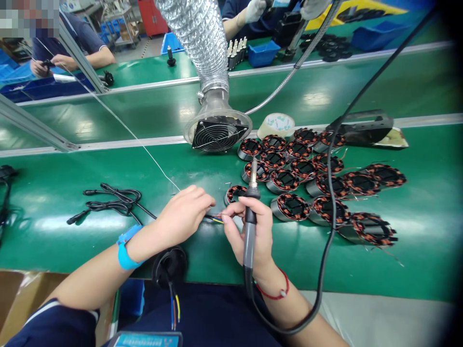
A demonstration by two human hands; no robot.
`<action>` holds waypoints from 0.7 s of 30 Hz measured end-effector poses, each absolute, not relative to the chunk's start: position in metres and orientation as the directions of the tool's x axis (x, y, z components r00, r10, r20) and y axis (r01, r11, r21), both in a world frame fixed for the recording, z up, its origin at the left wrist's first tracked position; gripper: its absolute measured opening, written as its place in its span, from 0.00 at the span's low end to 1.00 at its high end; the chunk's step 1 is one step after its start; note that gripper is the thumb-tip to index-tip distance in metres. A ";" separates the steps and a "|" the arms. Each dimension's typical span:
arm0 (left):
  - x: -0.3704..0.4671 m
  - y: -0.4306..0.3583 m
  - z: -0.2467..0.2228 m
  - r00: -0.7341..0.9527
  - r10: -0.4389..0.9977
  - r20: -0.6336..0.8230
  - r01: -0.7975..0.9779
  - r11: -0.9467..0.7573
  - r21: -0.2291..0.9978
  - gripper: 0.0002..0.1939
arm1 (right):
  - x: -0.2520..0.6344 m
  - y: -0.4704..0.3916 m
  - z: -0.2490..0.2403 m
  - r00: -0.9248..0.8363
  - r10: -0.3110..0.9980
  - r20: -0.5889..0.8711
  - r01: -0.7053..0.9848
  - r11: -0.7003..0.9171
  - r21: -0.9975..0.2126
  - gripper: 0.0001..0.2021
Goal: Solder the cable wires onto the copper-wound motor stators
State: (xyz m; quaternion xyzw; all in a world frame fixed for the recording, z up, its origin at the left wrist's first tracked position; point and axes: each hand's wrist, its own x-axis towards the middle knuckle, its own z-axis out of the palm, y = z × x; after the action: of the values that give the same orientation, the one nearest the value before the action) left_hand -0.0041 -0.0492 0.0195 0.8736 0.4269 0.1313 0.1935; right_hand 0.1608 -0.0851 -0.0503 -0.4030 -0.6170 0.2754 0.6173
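Note:
My right hand [260,229] is wrapped around a soldering iron [249,246], its tip pointing up and away from me. The thumb and forefinger of that hand also pinch near thin coloured wires [217,220]. My left hand [186,212] is closed over the end of a black cable [146,211], from which those wires come out; its fingertips are partly hidden. A thin pale strand [155,165] runs down from the upper left to the left hand. Just beyond the hands sits a copper-wound motor stator [231,195].
Several more stators [291,207] stand grouped on the right of the green bench [202,260]. A fume extractor fan [217,135], a tape roll [277,125] and a metal holder [369,125] are behind. The iron's cord [331,226] loops right. A black round part [169,267] lies near my body.

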 end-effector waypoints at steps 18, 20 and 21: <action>0.007 -0.035 0.036 0.553 0.783 -0.286 0.653 -0.194 0.732 0.08 | 0.171 -0.078 -0.040 0.127 0.924 0.361 0.011 0.363 -0.932 0.21; 0.008 -0.034 0.035 0.548 0.787 -0.283 0.657 -0.196 0.728 0.08 | 0.173 -0.077 -0.040 0.141 0.924 0.354 0.007 0.357 -0.934 0.21; 0.009 -0.034 0.035 0.548 0.787 -0.283 0.659 -0.198 0.725 0.08 | 0.174 -0.076 -0.041 0.126 0.927 0.354 0.006 0.356 -0.934 0.21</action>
State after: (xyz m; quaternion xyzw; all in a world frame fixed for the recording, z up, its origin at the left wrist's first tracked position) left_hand 0.0088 -0.0338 0.0348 0.7703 0.4694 0.0753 0.4249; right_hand 0.1736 -0.0762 -0.0409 -0.4273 -0.5458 0.3731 0.6167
